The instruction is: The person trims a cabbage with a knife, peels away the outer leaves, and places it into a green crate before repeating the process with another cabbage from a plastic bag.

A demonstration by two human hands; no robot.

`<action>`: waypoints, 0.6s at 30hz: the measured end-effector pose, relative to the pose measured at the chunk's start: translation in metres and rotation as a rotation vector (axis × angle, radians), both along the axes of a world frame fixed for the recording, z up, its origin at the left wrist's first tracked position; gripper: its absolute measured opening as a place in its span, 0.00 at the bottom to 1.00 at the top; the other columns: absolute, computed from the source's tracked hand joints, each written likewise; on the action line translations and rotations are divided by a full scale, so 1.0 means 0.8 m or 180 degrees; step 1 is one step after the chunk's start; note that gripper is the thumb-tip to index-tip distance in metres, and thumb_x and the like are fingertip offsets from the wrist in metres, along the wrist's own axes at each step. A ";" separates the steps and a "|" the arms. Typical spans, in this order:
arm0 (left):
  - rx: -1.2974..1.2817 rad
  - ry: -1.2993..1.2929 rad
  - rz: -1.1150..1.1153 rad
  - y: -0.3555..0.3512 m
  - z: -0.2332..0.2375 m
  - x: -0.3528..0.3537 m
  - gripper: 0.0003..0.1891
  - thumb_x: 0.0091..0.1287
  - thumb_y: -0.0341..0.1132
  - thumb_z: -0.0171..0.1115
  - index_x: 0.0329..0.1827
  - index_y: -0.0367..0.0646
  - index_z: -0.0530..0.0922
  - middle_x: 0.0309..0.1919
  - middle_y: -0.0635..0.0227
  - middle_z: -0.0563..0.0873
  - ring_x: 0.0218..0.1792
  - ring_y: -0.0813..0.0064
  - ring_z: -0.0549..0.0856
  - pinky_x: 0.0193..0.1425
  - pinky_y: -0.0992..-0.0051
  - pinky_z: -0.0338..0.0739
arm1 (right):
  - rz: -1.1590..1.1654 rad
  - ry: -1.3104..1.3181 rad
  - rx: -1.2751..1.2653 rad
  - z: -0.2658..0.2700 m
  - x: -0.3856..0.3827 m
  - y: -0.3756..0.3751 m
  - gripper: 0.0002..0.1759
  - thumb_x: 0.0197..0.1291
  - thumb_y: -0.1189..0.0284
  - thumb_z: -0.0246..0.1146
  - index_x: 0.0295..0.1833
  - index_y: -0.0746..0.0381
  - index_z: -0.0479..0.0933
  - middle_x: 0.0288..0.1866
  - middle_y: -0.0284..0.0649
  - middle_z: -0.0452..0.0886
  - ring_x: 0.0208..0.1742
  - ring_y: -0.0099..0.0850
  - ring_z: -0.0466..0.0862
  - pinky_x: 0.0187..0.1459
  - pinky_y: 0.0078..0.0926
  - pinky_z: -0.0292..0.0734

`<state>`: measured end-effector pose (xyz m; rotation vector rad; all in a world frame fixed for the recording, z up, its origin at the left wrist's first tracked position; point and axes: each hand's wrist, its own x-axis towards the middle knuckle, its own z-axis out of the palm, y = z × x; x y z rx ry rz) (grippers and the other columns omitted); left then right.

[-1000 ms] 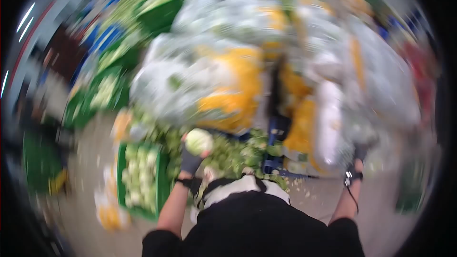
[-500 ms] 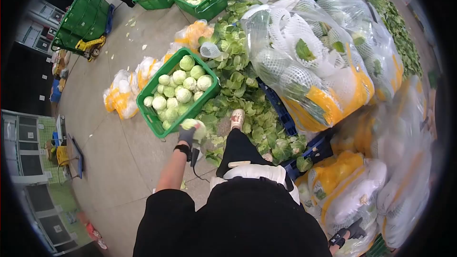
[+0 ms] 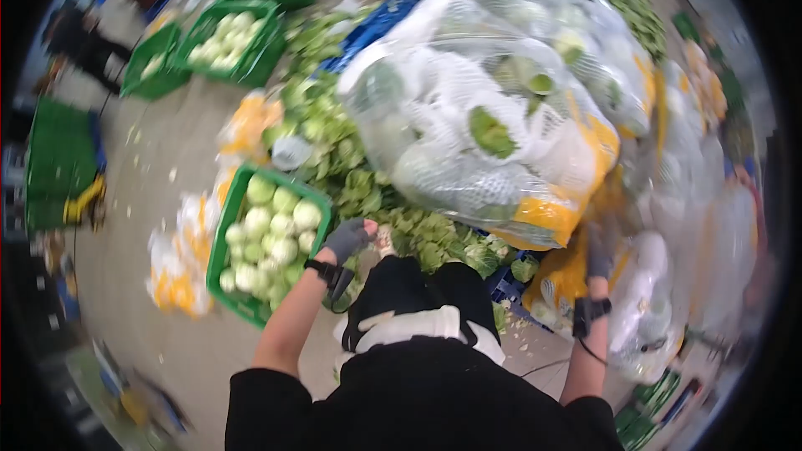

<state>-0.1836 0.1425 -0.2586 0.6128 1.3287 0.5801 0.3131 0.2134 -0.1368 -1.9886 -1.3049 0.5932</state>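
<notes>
My left hand, in a grey glove with bare fingertips, is beside the right rim of a green crate. Its fingers are curled in, and I cannot see what they hold, if anything. Round pale green cabbages fill the crate. Trimmed leaves lie on the floor beyond that hand. My right hand, gloved and smeared by motion, is at the yellow-and-clear plastic bags on my right; its fingers are not clear. A large clear bag of net-wrapped cabbages stands ahead.
More green crates of cabbages stand at the far left. Crumpled white-and-yellow bags lie left of the near crate. A person stands at the far left, near a stack of green crates with a yellow pallet jack.
My view has turned to the right. The cabbage that was in my left hand is no longer visible there. My right hand has come forward to the yellow bags.
</notes>
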 end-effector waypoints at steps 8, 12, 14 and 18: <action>0.3479 0.1555 -0.0576 0.241 0.142 0.113 0.23 0.56 0.38 0.64 0.54 0.43 0.71 0.49 0.57 0.76 0.52 0.61 0.74 0.57 0.68 0.67 | 0.1956 -0.0739 0.0878 -0.034 -0.203 0.197 0.31 0.52 0.69 0.60 0.63 0.59 0.61 0.65 0.51 0.58 0.65 0.48 0.61 0.63 0.36 0.59; 0.4162 0.2309 -0.0649 0.336 0.132 0.171 0.20 0.52 0.35 0.63 0.49 0.45 0.74 0.48 0.56 0.76 0.51 0.55 0.73 0.57 0.62 0.65 | 0.2525 -0.0166 -0.1042 -0.098 -0.228 0.279 0.31 0.55 0.59 0.55 0.64 0.57 0.62 0.65 0.51 0.62 0.65 0.44 0.63 0.64 0.35 0.57; 0.4482 0.2425 -0.1232 0.364 0.126 0.206 0.15 0.52 0.31 0.63 0.44 0.45 0.77 0.43 0.58 0.78 0.48 0.55 0.75 0.54 0.64 0.68 | 0.3536 -0.0204 -0.2273 -0.062 -0.221 0.289 0.30 0.57 0.57 0.54 0.63 0.59 0.64 0.62 0.49 0.67 0.62 0.40 0.67 0.63 0.32 0.59; 0.2300 0.3147 -0.2146 0.457 0.102 0.290 0.15 0.60 0.43 0.53 0.41 0.41 0.78 0.45 0.58 0.79 0.47 0.55 0.75 0.54 0.62 0.67 | 0.0653 0.2515 -0.2078 -0.110 -0.158 0.348 0.26 0.60 0.54 0.50 0.61 0.56 0.66 0.62 0.42 0.68 0.61 0.36 0.68 0.59 0.37 0.65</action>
